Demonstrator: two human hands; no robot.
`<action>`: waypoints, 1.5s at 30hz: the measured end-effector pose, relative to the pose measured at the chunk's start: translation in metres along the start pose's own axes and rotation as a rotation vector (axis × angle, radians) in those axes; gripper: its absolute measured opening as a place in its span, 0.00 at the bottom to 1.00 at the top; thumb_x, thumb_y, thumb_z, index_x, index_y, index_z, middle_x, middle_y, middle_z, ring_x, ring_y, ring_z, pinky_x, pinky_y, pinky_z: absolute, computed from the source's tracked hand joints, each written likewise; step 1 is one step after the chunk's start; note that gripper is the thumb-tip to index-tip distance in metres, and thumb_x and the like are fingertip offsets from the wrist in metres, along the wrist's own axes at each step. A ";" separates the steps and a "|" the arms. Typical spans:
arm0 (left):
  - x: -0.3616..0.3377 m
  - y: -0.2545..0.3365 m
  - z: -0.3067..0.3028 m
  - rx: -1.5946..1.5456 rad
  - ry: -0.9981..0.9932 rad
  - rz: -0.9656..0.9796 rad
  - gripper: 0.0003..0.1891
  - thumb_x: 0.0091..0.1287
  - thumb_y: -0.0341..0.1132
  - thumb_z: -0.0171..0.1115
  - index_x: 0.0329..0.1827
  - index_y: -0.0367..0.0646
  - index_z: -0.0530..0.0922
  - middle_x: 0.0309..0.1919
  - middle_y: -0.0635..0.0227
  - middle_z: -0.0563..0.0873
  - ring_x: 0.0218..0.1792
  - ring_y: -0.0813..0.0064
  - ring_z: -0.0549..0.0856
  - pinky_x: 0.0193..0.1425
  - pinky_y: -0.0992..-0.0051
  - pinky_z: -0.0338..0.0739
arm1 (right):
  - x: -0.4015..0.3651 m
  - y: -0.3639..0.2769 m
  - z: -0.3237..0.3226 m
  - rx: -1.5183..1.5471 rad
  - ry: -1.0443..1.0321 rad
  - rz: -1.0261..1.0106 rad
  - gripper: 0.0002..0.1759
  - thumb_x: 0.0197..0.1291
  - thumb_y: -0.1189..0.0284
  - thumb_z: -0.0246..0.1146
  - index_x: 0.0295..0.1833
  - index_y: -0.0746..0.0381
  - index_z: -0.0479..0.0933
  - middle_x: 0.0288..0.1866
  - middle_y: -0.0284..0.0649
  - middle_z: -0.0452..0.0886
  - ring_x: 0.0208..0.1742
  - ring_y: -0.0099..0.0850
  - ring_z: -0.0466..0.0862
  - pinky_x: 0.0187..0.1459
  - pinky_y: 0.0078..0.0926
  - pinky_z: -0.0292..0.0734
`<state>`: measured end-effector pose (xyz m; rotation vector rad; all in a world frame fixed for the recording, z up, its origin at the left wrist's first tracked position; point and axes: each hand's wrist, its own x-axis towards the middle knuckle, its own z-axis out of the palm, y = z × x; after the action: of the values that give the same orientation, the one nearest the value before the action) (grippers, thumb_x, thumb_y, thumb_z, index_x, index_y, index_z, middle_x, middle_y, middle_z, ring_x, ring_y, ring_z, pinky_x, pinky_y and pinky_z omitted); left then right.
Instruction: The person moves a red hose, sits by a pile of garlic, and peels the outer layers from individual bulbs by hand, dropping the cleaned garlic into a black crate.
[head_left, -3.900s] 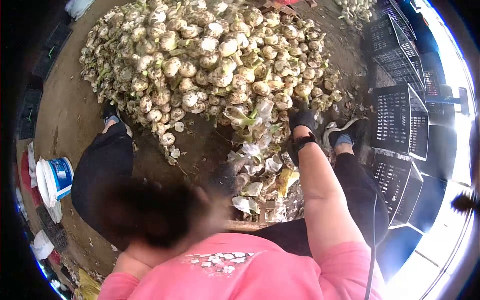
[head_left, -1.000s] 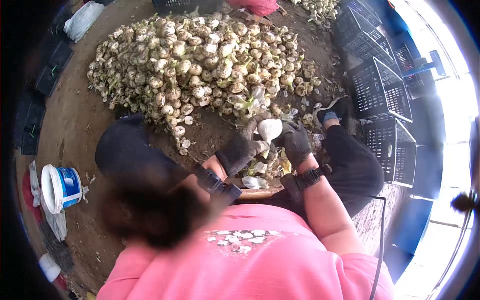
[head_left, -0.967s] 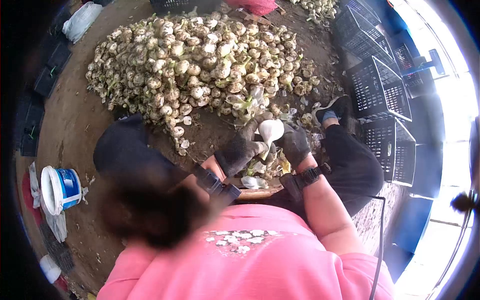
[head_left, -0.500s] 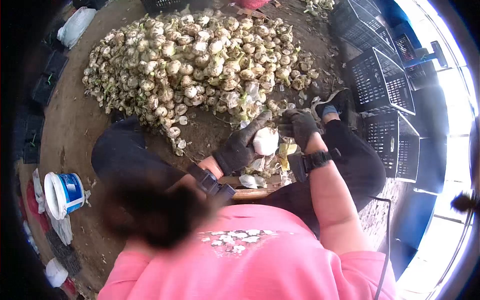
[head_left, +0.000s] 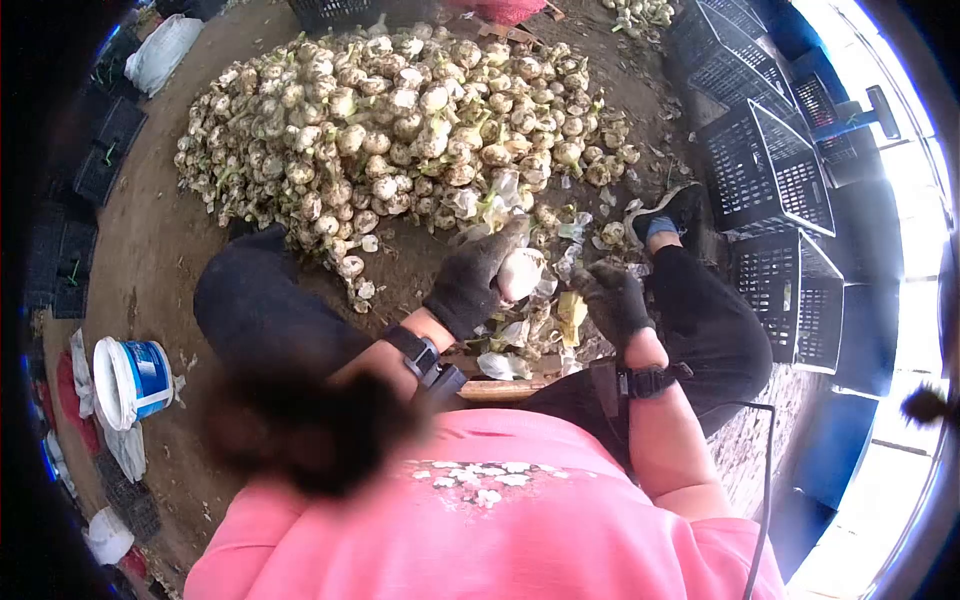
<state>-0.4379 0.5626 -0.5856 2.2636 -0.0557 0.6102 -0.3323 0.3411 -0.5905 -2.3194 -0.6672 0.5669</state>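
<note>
My left hand (head_left: 475,278), in a dark work glove, is wrapped round a peeled-looking white garlic bulb (head_left: 521,275). A little to the right is my right hand (head_left: 613,300), also gloved, with its fingers curled; whatever may be in them is hidden. It is apart from the bulb. Loose papery skins (head_left: 505,365) and a yellowish peel (head_left: 572,318) lie below and between the hands. Just beyond them rises a large heap of soil-stained garlic bulbs (head_left: 390,130), some with green stem stubs.
Black plastic crates (head_left: 765,170) stand along the right side. A blue-and-white bucket (head_left: 150,378) is on the ground at left, and a white sack (head_left: 165,52) lies at far left. A wooden edge (head_left: 500,390) sits between my legs.
My right hand has drawn away from the bulb, down and slightly right. The left hand has turned the bulb and shifted it slightly left.
</note>
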 end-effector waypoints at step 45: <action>-0.050 -0.049 0.051 -0.133 -0.370 -0.398 0.21 0.57 0.24 0.49 0.56 0.41 0.72 0.34 0.70 0.77 0.34 0.81 0.76 0.39 0.78 0.74 | 0.192 0.178 -0.006 -0.819 -0.254 0.368 0.23 0.55 0.61 0.59 0.57 0.53 0.75 0.58 0.48 0.77 0.59 0.45 0.76 0.58 0.40 0.72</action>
<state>-0.4500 0.5539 -0.6711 2.1464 0.1644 -0.0230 -0.1248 0.3345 -0.7505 -3.2122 -0.6711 0.8869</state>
